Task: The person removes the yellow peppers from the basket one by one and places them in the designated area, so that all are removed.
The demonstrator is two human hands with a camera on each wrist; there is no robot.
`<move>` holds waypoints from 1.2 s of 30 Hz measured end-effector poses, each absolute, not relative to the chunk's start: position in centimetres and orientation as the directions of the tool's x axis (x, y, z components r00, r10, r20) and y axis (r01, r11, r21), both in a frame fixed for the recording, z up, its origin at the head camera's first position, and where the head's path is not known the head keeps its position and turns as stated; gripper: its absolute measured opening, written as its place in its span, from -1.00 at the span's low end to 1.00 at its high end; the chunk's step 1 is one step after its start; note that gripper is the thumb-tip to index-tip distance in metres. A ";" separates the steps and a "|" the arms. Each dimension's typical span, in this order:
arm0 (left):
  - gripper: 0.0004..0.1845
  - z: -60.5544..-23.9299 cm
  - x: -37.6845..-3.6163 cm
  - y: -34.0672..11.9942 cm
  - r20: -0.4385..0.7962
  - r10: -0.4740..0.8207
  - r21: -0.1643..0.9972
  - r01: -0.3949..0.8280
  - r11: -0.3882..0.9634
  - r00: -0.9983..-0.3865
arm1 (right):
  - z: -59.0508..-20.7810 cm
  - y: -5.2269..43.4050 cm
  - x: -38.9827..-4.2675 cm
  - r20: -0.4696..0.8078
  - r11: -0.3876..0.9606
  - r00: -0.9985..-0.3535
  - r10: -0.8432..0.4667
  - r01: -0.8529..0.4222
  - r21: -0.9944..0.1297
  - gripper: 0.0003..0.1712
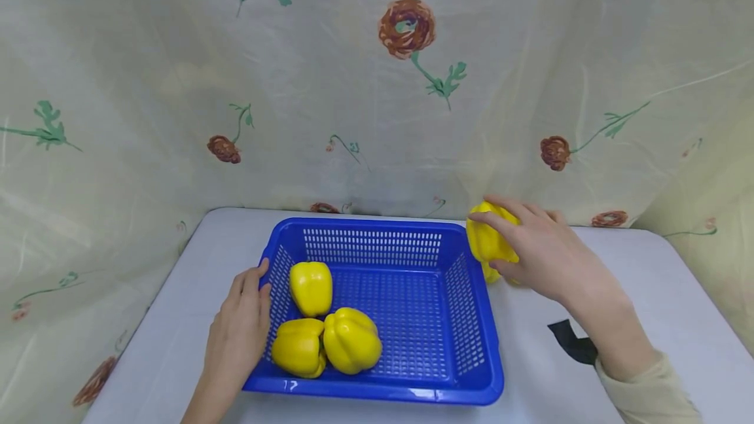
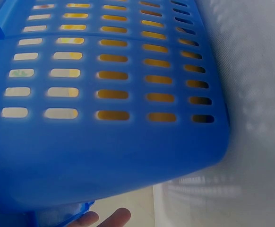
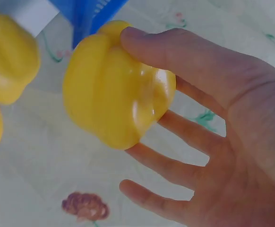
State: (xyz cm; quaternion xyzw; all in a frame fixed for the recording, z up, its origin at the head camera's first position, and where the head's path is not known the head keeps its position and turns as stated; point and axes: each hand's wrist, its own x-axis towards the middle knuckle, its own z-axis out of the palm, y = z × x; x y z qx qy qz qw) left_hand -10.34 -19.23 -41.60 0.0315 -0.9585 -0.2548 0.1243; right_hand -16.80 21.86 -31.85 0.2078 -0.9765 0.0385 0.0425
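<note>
one yellow pepper (image 1: 487, 241) sits in the right hand (image 1: 544, 254), thumb and fingers curled round it, just outside the right wall of the blue basket (image 1: 471, 319) near the far edge of the tabletop (image 1: 648, 293). another yellow piece (image 1: 490, 273) shows just under it, against the basket's right wall. three yellow peppers (image 1: 350, 340) lie together in the basket's near-left part. the left hand (image 1: 238, 332) rests against the basket's left wall, fingers fairly straight, thumb over the rim. a black patch (image 1: 570, 340) lies on the tabletop under the right wrist. a flowered cloth (image 1: 377, 84) hangs behind.
</note>
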 end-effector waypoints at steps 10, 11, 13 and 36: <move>-0.53 -41.6 -10.3 -19.4 0.206 -0.116 0.492 0.001 0.871 -0.972 | -32.8 24.4 -17.1 0.096 0.928 -0.925 -0.368 -0.372 -0.024 -0.13; -0.53 -41.6 -10.3 -19.4 0.207 -0.114 0.491 0.003 0.871 -0.972 | -32.9 24.6 -17.1 0.095 0.930 -0.927 -0.363 -0.367 -0.023 -0.13; -0.54 -41.6 -10.3 -19.4 0.211 -0.114 0.491 0.004 0.871 -0.971 | -33.2 25.1 -17.3 0.096 0.933 -0.929 -0.357 -0.360 -0.015 -0.13; -0.53 -41.4 -10.5 -19.2 0.183 -0.129 0.492 -0.023 0.870 -0.975 | -35.2 30.6 -17.7 0.116 0.958 -0.952 -0.283 -0.286 -0.012 -0.12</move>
